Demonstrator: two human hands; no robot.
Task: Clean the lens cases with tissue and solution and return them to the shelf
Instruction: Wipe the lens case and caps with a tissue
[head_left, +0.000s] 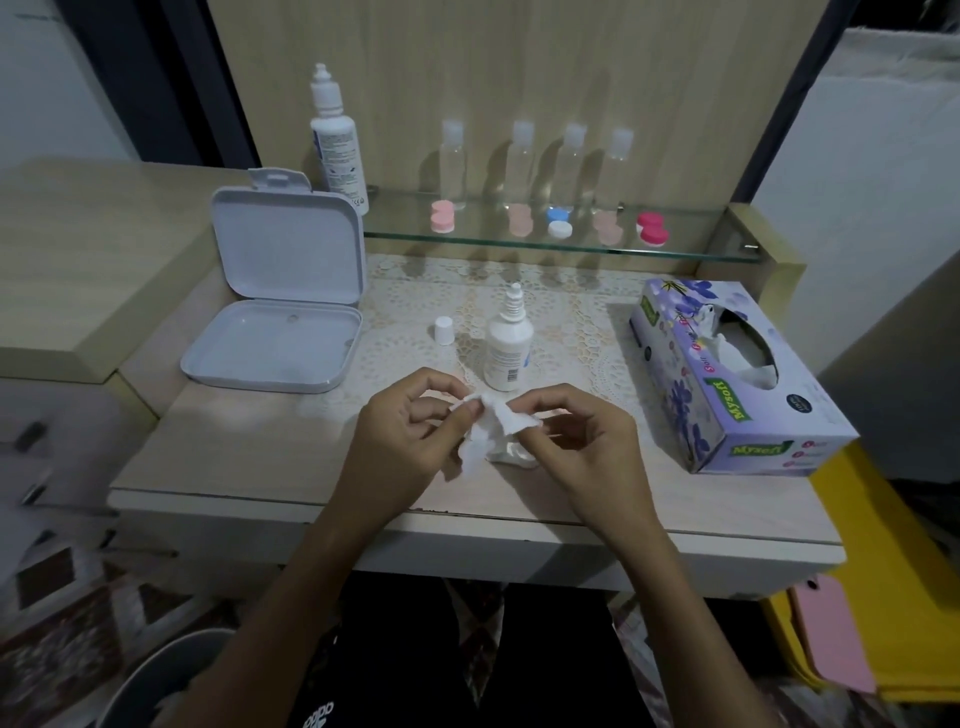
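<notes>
A: Head view, item one: the tissue (491, 428). Location?

B: Just in front of the small solution bottle (508, 349), held above the table (260, 462). Left hand (410, 441) pinches its upper corner between thumb and curled fingers; right hand (582, 431) pinches the opposite edge likewise. Neither hand holds anything else that I can make out; whether a case is wrapped inside the tissue cannot be told.

A: Item two: the lens cases?

B: Five on the glass shelf (675, 249), behind the small bottle: a pink case (442, 216) to the left, a pale pink case (518, 219), a blue-and-white case (559, 222), another pale case (605, 227), and a magenta case (652, 227) to the right.

A: Sundries?

B: Loose white cap (444, 330) just left of the small bottle, which stands uncapped. Open white box (280, 312) further left. Tissue box (727, 374) to the right. Large solution bottle (335, 140) and four clear bottles (540, 161) behind, at shelf level.

A: Handling notes?

B: Judged only: the tissue is light, limp, likely to tear once wetted, so bunch it rather than stretch it. The cases look small, rigid, smooth plastic, probably slippery when damp; best taken by the rims of the caps, across the narrow waist.
</notes>
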